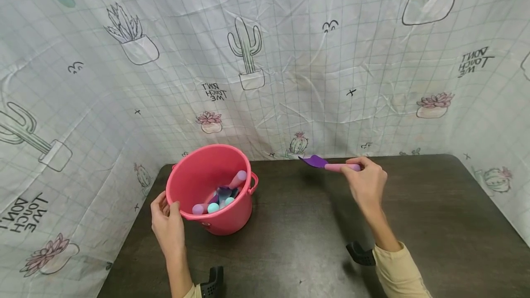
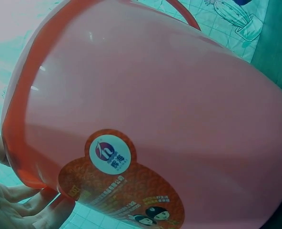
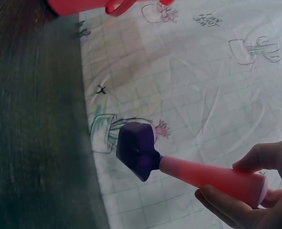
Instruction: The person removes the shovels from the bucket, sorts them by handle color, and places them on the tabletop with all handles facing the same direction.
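Observation:
A pink-red bucket is on the dark table, its mouth tipped toward the left hand. Fingers and thumb of the left hand grip the bucket's near left rim, and the left wrist view shows them at the red rim. Inside lie several small tools with lilac and mint handles, among them a lilac handle and a mint handle; their heads are partly hidden. The right hand pinches the pink handle of a small toy shovel, whose purple blade points left, raised over the table's back part.
The dark wooden table reaches back to a white grid curtain printed with cacti, which also stands along both sides. The bucket's pink handle hangs at its right side. A black wrist mount sits by the right sleeve.

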`<state>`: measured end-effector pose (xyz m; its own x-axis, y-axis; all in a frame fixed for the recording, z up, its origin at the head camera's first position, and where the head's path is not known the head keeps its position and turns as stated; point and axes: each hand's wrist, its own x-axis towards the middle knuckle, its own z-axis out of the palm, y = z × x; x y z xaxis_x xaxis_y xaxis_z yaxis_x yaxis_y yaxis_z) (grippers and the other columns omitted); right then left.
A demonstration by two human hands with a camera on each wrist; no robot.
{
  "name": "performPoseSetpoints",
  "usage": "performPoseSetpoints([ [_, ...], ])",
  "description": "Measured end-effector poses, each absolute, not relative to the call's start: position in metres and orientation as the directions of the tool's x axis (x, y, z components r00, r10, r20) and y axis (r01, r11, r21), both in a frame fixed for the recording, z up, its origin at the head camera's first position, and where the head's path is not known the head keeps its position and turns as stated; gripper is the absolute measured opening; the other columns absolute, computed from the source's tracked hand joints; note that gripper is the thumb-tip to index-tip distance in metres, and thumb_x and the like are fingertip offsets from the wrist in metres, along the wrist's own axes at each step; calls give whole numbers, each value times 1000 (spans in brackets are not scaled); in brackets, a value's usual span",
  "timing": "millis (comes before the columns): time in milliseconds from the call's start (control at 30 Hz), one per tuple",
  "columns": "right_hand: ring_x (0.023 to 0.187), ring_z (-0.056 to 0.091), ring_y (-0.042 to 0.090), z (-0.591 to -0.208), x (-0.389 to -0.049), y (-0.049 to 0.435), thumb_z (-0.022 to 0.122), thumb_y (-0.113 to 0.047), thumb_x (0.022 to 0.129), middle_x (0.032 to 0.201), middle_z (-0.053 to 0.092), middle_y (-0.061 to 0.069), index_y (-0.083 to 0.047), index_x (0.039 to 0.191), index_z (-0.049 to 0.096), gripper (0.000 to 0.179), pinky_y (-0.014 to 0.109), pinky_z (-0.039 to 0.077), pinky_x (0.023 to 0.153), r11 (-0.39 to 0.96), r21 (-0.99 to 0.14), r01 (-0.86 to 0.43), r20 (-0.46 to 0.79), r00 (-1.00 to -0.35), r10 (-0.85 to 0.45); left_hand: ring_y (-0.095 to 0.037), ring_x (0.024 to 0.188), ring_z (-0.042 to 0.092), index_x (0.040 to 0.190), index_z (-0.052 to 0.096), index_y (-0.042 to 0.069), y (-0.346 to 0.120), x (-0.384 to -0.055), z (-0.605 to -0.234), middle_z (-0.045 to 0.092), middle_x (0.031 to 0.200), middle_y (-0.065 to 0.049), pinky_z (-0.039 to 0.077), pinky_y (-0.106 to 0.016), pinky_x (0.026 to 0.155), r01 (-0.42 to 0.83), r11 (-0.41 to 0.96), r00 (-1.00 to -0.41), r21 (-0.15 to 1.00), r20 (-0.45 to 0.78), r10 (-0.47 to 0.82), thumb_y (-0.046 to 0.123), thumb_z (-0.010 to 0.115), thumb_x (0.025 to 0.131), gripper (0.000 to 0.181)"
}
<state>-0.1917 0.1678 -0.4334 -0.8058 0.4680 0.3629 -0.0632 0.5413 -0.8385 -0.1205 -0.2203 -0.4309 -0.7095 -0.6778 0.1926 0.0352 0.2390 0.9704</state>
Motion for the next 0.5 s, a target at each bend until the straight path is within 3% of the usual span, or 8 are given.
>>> performPoseSetpoints([
  [300, 75, 64, 27, -451, -198, 171, 85, -19, 81, 80, 75, 15, 2, 91, 77, 25, 25, 42, 65, 547, -837, -17, 326, -817, 475, -33, 124, 53, 147, 48, -1, -220, -119, -432, 55, 141, -20, 43, -11, 83, 39, 236, -707, 971, 194, -680, 11, 51, 101, 48],
  [500, 63, 61, 23, -460, -198, 170, 92, -22, 76, 72, 73, 13, 2, 87, 74, 32, 26, 41, 59, 573, -819, -19, 330, -833, 444, -34, 124, 54, 147, 48, -2, -220, -120, -431, 55, 140, -21, 43, -11, 82, 49, 239, -708, 970, 202, -677, 10, 50, 101, 48],
])
